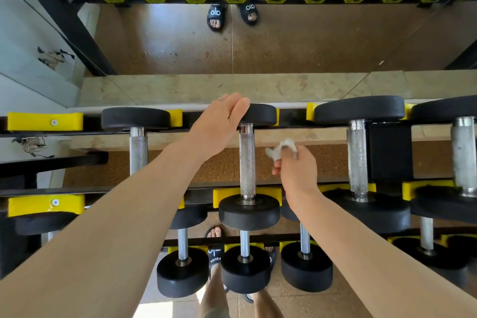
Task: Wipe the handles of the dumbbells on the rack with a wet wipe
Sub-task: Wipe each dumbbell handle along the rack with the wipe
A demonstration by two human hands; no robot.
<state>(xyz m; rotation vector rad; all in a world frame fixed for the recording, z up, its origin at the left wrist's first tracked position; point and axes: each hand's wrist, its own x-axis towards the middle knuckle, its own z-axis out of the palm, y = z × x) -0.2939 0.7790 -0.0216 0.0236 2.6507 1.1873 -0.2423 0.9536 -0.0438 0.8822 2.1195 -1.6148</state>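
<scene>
Bracing the middle dumbbell point(247, 160) on the top tier of the rack point(45, 121), the left hand point(222, 117) lies over the far black head with its fingers draped across the rim — resting on it more than clutching it. The right hand point(294, 165) hovers just to the right of the knurled handle point(247, 162), pinching a crumpled wet wipe point(281, 148) between thumb and fingertips; the wipe is near the upper part of the handle but apart from it, not yet in contact. So the step in hand looks like the approach to wiping this handle, with the weight steadied so it will not roll in its yellow cradles point(246, 195). The next move calls for bringing the wipe across to the metal, wrapping it round the grip and stroking along the length between the two heads — ideally turning the bar a little to reach the underside. The neighbouring dumbbell handle point(357, 157) to the right shows whitish streaks, though whether that is moisture or wear cannot be told.
</scene>
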